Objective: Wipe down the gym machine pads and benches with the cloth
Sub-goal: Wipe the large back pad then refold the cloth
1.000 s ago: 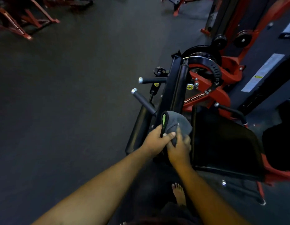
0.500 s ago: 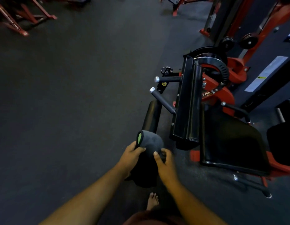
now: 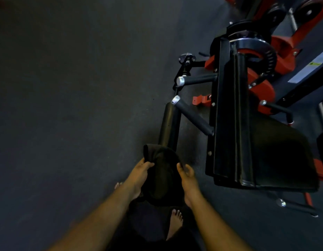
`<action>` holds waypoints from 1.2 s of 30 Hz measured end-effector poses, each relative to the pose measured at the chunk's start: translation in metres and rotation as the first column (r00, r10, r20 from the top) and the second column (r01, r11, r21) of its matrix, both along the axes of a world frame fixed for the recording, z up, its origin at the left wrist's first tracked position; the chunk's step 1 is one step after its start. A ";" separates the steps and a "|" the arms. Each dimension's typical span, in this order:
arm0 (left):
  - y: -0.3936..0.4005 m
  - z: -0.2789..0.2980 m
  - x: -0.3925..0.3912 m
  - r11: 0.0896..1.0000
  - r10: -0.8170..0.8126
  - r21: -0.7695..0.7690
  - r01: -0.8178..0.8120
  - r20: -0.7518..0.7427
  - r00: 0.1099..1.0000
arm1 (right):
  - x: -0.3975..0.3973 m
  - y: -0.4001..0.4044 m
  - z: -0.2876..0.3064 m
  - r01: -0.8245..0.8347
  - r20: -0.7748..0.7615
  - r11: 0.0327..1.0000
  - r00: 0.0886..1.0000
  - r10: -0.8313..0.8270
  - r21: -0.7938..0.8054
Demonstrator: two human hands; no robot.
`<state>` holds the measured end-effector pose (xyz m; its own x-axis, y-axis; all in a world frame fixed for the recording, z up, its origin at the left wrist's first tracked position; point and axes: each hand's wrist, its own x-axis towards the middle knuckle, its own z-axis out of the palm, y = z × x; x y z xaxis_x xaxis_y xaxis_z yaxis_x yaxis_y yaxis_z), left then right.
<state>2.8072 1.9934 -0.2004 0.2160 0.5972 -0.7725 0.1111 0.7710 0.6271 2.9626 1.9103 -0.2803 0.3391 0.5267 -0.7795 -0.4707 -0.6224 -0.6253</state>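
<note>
1. Dark cloth (image 3: 162, 171) is draped over the near end of a black roller pad (image 3: 168, 124), low and near the middle of the view, and it is held from both sides
2. The left hand (image 3: 139, 175) is curled round the cloth's left edge, with the thumb laid over a fold on top
3. The right hand (image 3: 187, 175) is curled round the cloth's right edge, its fingertips tucked under the fabric
4. The roller pad runs away from the hands, its far end lying just beside a black handle (image 3: 192, 117) with a silver cap
5. A second silver-capped handle (image 3: 197, 79) juts out to the left above the first; both are fixed to a tall black upright pad (image 3: 231, 115) at the right
6. A black seat pad (image 3: 282, 153) is seen just right of the upright pad, well apart from the hands
7. Red frame parts (image 3: 264, 87) and a curved toothed plate (image 3: 265, 53) lie behind the pads
8. A bare foot (image 3: 175, 223) is planted on the dark floor (image 3: 66, 105) below the cloth, between the forearms; toes of another show beside the left wrist
</note>
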 end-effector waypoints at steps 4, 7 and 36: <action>0.046 -0.056 0.010 0.980 -0.158 -0.114 0.162 0.041 0.987 | -0.013 0.027 -0.050 0.012 -0.041 0.994 0.999 -0.016 -0.109; 0.084 -0.107 0.018 0.943 -0.253 -0.191 0.272 0.115 0.961 | -0.021 0.054 -0.082 0.089 -0.043 0.975 0.994 -0.100 -0.204; 0.254 -0.382 0.078 0.907 -0.360 0.239 0.347 0.013 0.933 | 0.026 0.257 -0.271 -0.261 0.716 0.787 0.326 0.617 -0.559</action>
<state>2.8852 2.2471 -0.5824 0.4837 0.6327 -0.6048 0.3099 0.5225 0.7943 2.9882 2.1669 -0.5512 0.6816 0.6271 -0.3771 0.5767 -0.7775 -0.2506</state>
